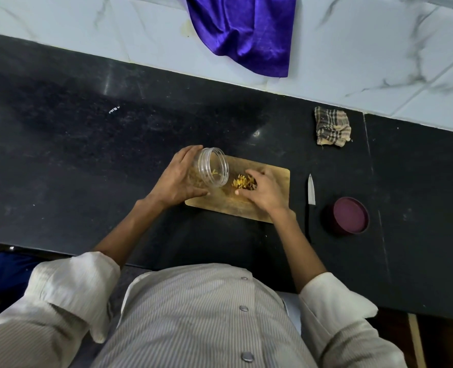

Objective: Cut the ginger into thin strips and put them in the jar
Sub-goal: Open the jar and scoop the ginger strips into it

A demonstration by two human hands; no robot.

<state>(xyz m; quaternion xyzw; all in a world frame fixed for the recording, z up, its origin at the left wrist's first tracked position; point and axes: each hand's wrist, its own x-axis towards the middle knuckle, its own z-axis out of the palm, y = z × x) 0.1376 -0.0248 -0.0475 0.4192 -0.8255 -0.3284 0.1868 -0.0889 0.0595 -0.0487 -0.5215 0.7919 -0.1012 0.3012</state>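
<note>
The left hand point(178, 179) is gripping the tilted jar point(212, 167) (mouth facing right), just beside the ginger strips point(242, 181) which the right hand point(262, 191) is cupping.

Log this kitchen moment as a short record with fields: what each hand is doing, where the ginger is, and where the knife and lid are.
left hand: grips the clear plastic jar, tilted with its mouth toward the pile
right hand: fingers curled around the pile of yellow ginger strips, beside the jar mouth
ginger: mostly on the wooden cutting board; a few strips already inside the jar
small knife with black handle: lying on the black stone counter, right of the board
round maroon lid: on the counter, right of the knife
checked cloth: behind the knife
</note>
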